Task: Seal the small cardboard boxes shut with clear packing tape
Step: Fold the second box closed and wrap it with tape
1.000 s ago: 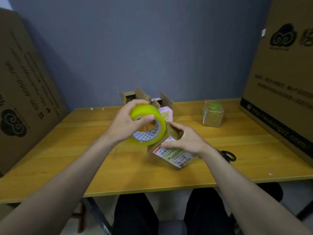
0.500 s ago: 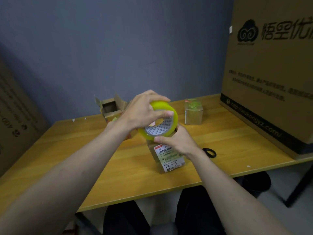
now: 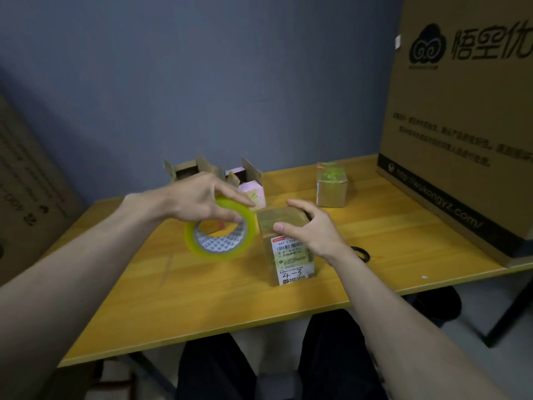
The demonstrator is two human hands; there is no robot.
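Left hand (gripping) around tape roll

Left hand curled, right hand cupped

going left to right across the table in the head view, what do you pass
open cardboard box → tape roll gripped by the left hand → labelled box held by the right hand → taped box → big carton
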